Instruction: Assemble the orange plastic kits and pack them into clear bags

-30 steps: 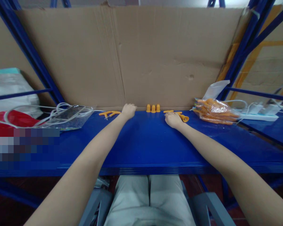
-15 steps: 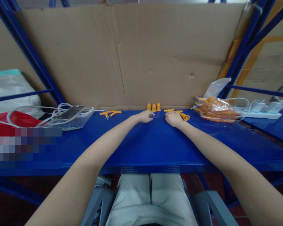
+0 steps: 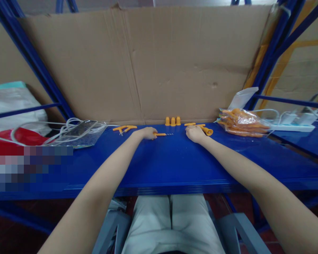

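Observation:
My left hand [image 3: 147, 133] is closed on the end of a small orange corkscrew piece [image 3: 163, 134] that lies on the blue shelf [image 3: 175, 162], its metal spiral pointing right. My right hand [image 3: 194, 133] rests closed on the shelf beside an orange cone-shaped part [image 3: 207, 131] and thin orange pieces [image 3: 193, 124]; what it holds, if anything, is hidden. Three small orange caps [image 3: 172, 121] stand upright at the back between the hands. An orange T-shaped handle [image 3: 124, 128] lies left of my left hand.
A cardboard sheet [image 3: 153, 60] forms the back wall. A clear bag of orange parts [image 3: 241, 122] lies at the right, with a white power strip [image 3: 291, 126] beyond. At the left sit a phone in a clear bag [image 3: 81, 132], white cables and a red-and-white bag [image 3: 13, 134].
My left hand went from the back wall to the caps, then pulled left, and the orange corkscrew piece now shows in its fingers. My right hand stayed put.

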A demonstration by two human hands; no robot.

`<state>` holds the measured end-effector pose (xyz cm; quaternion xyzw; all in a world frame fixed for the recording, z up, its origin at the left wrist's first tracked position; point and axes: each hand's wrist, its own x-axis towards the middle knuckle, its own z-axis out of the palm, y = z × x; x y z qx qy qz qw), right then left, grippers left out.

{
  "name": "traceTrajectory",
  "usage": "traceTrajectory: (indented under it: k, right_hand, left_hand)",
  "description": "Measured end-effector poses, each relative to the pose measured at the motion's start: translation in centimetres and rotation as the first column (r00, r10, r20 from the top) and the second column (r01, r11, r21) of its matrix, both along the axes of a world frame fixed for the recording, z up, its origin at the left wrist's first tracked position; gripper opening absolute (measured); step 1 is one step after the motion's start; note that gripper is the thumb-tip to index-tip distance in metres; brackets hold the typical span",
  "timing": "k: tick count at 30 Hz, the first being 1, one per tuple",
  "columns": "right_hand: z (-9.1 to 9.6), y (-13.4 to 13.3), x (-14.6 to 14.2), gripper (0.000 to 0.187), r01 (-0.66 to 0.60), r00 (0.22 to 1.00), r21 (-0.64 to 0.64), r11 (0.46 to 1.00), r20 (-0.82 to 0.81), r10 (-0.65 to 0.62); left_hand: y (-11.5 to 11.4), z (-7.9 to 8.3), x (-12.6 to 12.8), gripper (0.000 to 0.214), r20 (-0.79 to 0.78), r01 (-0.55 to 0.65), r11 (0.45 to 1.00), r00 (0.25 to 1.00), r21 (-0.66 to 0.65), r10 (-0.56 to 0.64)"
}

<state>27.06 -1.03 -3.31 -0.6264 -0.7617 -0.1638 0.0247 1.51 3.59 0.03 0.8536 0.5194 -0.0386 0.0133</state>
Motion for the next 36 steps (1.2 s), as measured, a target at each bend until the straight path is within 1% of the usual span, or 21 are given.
traceTrajectory:
  k: [2,4,8,12,16,19,22,25,29,33,36]
  right_hand:
    - [0.0,0.0,0.0,0.04,0.0,1.0,0.002,1.0,0.009,0.0]
    - [0.0,0.0,-0.1,0.039,-0.005,1.0,0.001,1.0,0.023,0.005]
    - [0.0,0.4,0.1,0.038,-0.035,0.997,0.015,0.999,0.062,0.034]
    - [0.2,1.6,0.1,0.04,-0.066,0.992,0.004,0.998,0.107,0.065]
    - [1.4,3.5,-0.6,0.052,-0.074,0.993,-0.06,0.995,0.092,0.08]
    - [2.6,5.0,-1.5,0.06,-0.011,0.999,-0.094,0.996,0.039,0.014]
    - [3.1,6.5,-2.4,0.061,0.067,0.998,-0.125,0.99,0.006,-0.067]
    - [2.8,7.7,-3.2,0.065,0.131,0.991,-0.168,0.977,-0.011,-0.135]
    - [1.5,8.5,-3.6,0.064,0.2,0.973,-0.195,0.96,-0.077,-0.219]
    - [0.8,8.4,-3.3,0.061,0.2,0.966,-0.217,0.955,-0.117,-0.229]
    - [0.9,7.9,-2.9,0.06,0.206,0.967,-0.22,0.953,-0.106,-0.233]
  left_hand:
    - [-0.5,-0.5,-0.2,0.043,0.057,-0.014,0.998,0.998,0.062,0.01]
    - [-0.9,-1.2,-0.2,0.039,0.11,-0.052,0.99,0.993,0.127,0.038]
    - [-1.6,-2.0,0.1,0.038,0.102,-0.134,0.979,0.988,0.154,0.119]
    - [-2.0,-1.9,0.0,0.037,0.088,-0.126,0.98,0.99,0.151,0.114]
    - [-2.1,-1.8,-0.3,0.036,0.116,-0.082,0.987,0.991,0.14,0.066]
    - [-2.0,-1.9,-0.4,0.037,0.116,-0.072,0.988,0.992,0.135,0.056]
    - [-2.1,-2.0,-0.3,0.036,0.122,-0.07,0.988,0.991,0.135,0.054]
    - [-2.1,-2.0,-0.3,0.036,0.133,-0.06,0.989,0.99,0.132,0.043]
    - [-2.2,-1.9,-0.3,0.036,0.125,-0.054,0.99,0.991,0.128,0.038]
    - [-2.2,-1.9,-0.2,0.036,0.112,-0.06,0.99,0.993,0.131,0.045]
    - [-2.3,-1.8,-0.1,0.036,0.104,-0.059,0.99,0.993,0.127,0.046]
